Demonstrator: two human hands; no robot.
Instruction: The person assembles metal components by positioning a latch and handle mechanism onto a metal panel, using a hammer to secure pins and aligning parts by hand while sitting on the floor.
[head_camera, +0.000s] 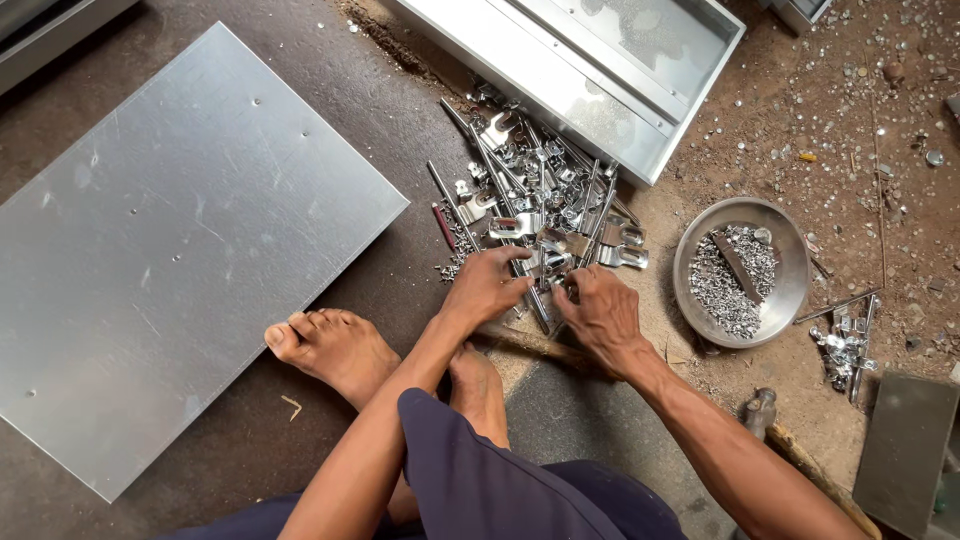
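A heap of shiny metal brackets and thin rods (535, 205) lies on the dirt floor ahead of me. My left hand (487, 285) rests at the near edge of the heap, fingers curled over small bracket pieces. Beside it my right hand (600, 308) has its fingers pinched on a small metal part at the same edge. The two hands almost touch. What exactly each finger grips is hidden by the hands themselves.
A large flat metal sheet (170, 240) lies at left. A metal tray-like panel (600, 70) sits beyond the heap. A round steel bowl (785, 250) of small screws stands at right. A hammer (760, 412) lies near my right forearm, my bare feet (335, 350) below.
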